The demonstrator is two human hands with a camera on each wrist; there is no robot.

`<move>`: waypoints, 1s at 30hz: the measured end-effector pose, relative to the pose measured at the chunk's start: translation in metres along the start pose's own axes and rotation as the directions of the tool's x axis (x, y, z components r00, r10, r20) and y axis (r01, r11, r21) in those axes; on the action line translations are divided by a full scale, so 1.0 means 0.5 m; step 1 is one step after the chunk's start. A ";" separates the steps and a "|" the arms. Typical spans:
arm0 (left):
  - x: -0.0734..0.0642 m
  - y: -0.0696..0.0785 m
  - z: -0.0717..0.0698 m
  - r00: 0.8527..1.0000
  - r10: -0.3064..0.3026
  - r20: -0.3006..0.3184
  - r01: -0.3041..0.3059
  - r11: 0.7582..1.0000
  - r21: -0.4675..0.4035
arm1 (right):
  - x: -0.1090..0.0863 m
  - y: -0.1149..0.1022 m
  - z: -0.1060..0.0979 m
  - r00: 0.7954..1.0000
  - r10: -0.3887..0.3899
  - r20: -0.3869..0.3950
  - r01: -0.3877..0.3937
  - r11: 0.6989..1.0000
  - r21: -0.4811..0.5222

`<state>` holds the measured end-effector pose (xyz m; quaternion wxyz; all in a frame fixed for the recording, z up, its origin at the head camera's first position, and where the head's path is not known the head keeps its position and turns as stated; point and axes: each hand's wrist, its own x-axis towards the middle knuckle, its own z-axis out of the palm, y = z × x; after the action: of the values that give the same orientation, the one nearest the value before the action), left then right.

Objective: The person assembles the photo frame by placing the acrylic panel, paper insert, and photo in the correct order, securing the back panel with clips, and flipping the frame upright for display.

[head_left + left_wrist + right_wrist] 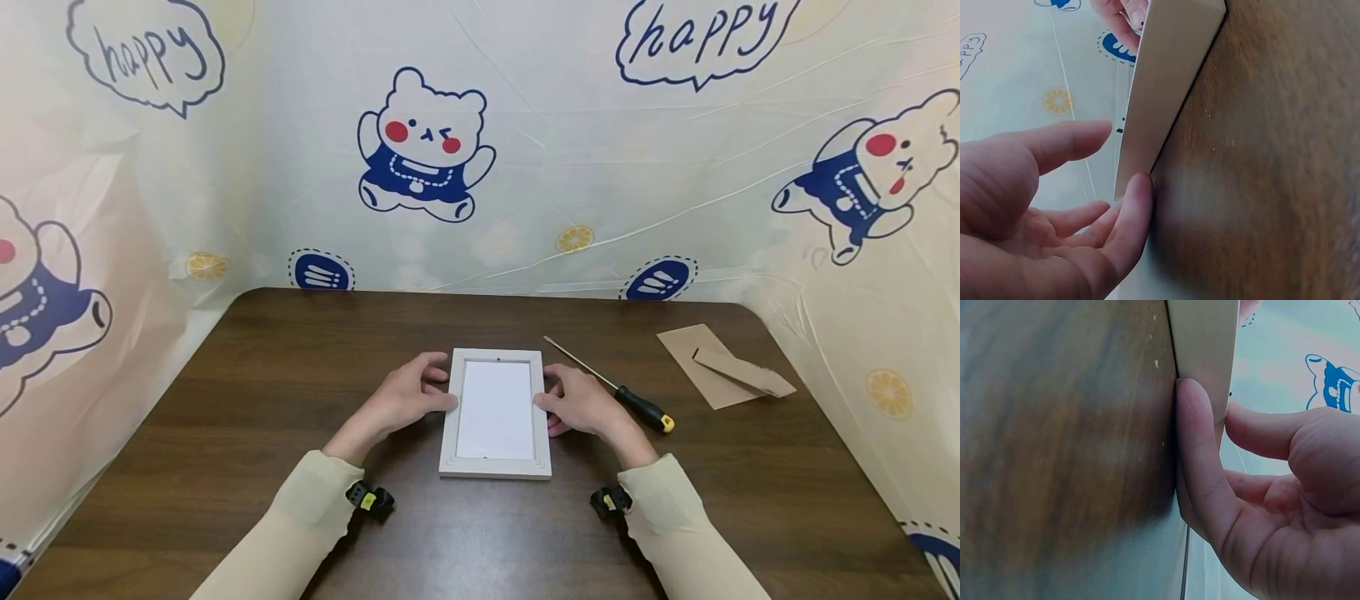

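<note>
A white picture frame (545, 454) lies on the brown table, with a plain white sheet (497, 408) filling its opening. Small dark marks show at the opening's top and bottom. On the frame's left side is my left hand (405, 396); in the left wrist view its fingers (1138, 200) touch the pale side wall (1169, 69), while the thumb stays slightly apart from the edge. My right hand (583, 400) holds the opposite side lightly, thumb at the upper edge and a finger (1197, 419) against the side wall.
A screwdriver (641, 408) with a black and yellow handle lies just right of my right hand, its tip pointing away. Farther right rests a brown backing board (693, 367) with a stand leg (738, 372) across it. A printed curtain (525, 167) surrounds the table (300, 333).
</note>
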<state>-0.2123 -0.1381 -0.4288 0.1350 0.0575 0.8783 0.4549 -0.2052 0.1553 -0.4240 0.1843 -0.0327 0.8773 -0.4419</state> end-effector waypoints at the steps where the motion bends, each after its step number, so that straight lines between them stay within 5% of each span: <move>1: 0.000 -0.001 0.000 1.000 -0.001 0.004 0.001 1.000 -0.006 | 0.000 0.000 0.001 1.000 -0.001 0.001 0.001 1.000 0.000; 18: 0.001 0.003 0.012 0.999 0.028 0.046 -0.026 0.999 -0.033 | 0.001 0.003 -0.005 1.000 -0.003 0.031 0.003 1.000 0.001; 30: -0.001 0.010 0.012 0.998 -0.006 0.070 0.013 0.995 -0.103 | 0.000 0.005 -0.036 0.984 -0.058 0.168 0.053 0.998 0.031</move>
<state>-0.2101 -0.1305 -0.4279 0.1706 0.0621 0.8487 0.4967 -0.2113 0.1703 -0.4162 0.2462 -0.0919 0.8513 -0.4541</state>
